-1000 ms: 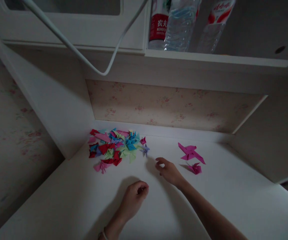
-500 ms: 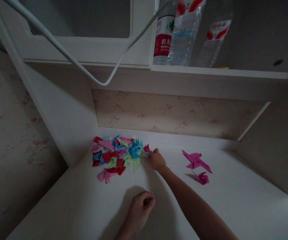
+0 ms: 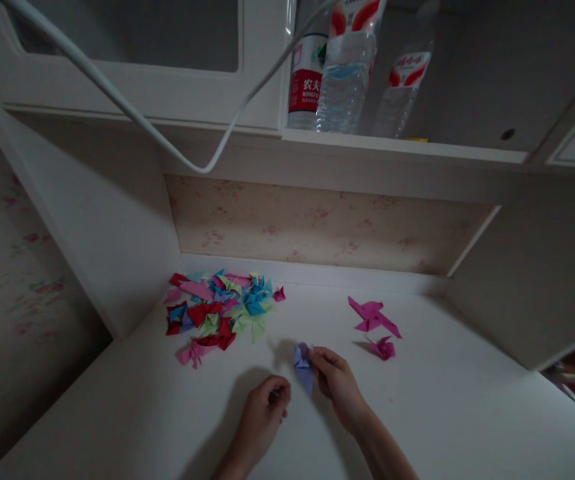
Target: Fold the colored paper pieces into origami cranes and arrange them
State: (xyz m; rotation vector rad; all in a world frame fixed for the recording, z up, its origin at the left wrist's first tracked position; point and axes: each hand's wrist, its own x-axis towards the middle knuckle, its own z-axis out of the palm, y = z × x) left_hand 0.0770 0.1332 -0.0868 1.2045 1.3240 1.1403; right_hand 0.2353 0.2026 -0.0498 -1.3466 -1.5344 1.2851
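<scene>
My right hand [image 3: 338,381] pinches a small lilac folded paper piece [image 3: 303,365] just above the white desk [image 3: 447,413], near the middle front. My left hand [image 3: 264,415] rests close beside it, to the left, with the fingers curled into a loose fist; nothing shows in it. Behind and to the left lies a pile of several coloured folded paper pieces [image 3: 220,310] in red, blue, green and pink. To the right of my hands lie a magenta folded shape [image 3: 371,315] and a smaller magenta piece [image 3: 383,348].
A shelf above the desk carries three plastic water bottles [image 3: 340,73]. A white cable [image 3: 132,113] hangs in a loop across the upper cabinet. White side panels [image 3: 102,220] wall in the desk on the left and right. Floral wallpaper covers the back.
My right hand reached to the right edge of the coloured pile, took the lilac piece and drew it back to the middle front beside my left hand.
</scene>
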